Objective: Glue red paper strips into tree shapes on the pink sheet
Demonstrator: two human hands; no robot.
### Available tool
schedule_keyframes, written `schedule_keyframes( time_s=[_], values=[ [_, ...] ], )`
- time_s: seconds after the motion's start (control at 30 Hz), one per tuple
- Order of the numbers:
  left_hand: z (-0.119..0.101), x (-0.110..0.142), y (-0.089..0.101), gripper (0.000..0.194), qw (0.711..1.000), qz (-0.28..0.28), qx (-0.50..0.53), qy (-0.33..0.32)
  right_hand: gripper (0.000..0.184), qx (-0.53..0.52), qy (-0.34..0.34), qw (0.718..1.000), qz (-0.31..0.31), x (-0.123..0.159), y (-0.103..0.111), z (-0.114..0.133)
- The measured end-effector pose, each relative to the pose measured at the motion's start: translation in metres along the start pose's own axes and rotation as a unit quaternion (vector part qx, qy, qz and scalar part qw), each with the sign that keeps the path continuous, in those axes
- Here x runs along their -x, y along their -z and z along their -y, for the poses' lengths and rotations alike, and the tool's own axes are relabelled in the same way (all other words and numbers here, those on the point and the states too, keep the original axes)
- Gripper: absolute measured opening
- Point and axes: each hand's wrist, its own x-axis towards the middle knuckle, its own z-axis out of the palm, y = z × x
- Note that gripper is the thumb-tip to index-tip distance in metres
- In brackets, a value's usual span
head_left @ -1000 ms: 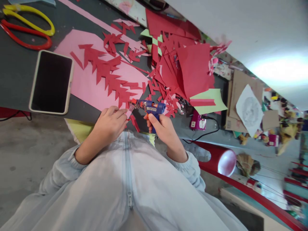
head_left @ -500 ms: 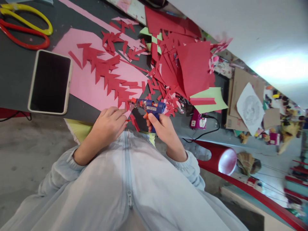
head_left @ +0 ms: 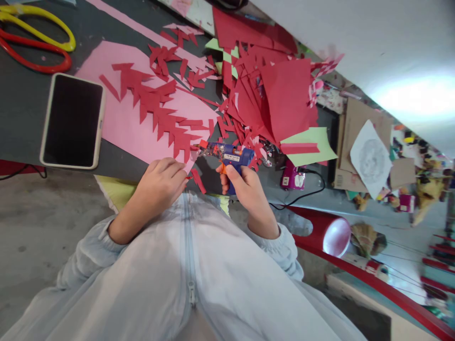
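Observation:
My right hand (head_left: pixel 247 187) is wrapped round the handle of a blue hot glue gun (head_left: pixel 234 154), with a finger at its orange trigger. The nozzle points left, just above the tip of a large pink paper sheet (head_left: pixel 124 128). On that sheet, overlapping red paper strips (head_left: pixel 163 118) form a zigzag row. My left hand (head_left: pixel 161 182) lies at the sheet's near edge with its fingers bent together. A small red paper strip (head_left: pixel 188 177) pokes out at its fingertips, its other end hidden. Beside it lies a loose red strip (head_left: pixel 198 181).
A phone or tablet (head_left: pixel 73 121) lies left on the dark table, below scissors with yellow and red handles (head_left: pixel 39 45). Red paper sheets (head_left: pixel 287 99) and scraps are heaped to the right. Near the table edge sits a purple power socket (head_left: pixel 292 177) with a black cord.
My right hand has drawn the glue gun a little to the right, away from my left hand. The left hand has stayed nearly still.

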Motion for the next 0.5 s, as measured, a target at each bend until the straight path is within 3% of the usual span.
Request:
schedule_keyframes(
  time_s=[0.5],
  values=[
    [0.0007,0.0003,-0.0016,0.024,0.999,-0.018,-0.041,-0.009,0.051,-0.022,0.017,1.0,-0.014,0.0031,0.0065,0.0003]
  ],
)
